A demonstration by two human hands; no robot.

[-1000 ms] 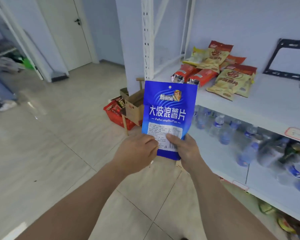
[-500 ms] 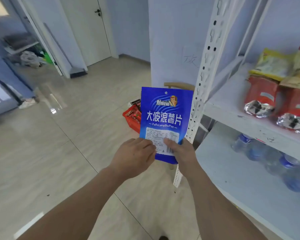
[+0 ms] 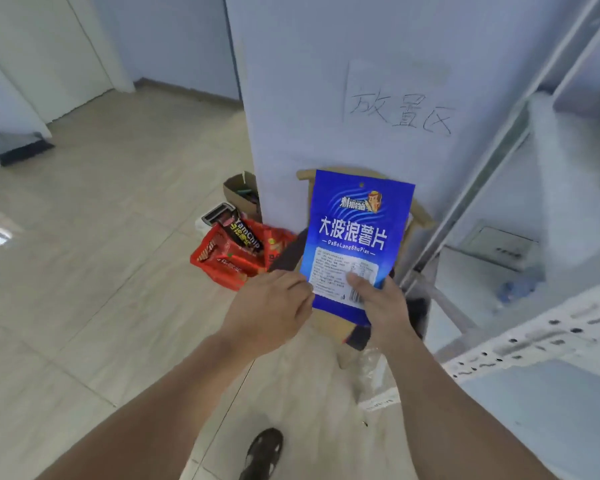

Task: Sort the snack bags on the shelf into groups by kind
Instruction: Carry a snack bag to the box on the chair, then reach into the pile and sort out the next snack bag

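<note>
While both hands pinch its lower edge, a blue bag (image 3: 355, 237) is held upright beside the shelf (image 3: 520, 341), unplaced.

Left hand (image 3: 269, 315) and right hand (image 3: 378, 303) grip glossy, flat foil; the next move likely calls for finding its kind. A red basket (image 3: 222, 263) sits on tiled floor.

place: stockroom | cues: metal shelving (image 3: 520, 344), red basket (image 3: 222, 263) of snacks, tiled floor (image 3: 84, 271)

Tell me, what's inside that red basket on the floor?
The red basket holds a black YamChip packet and red snack packets. Whatever lies beneath them is covered.
</note>
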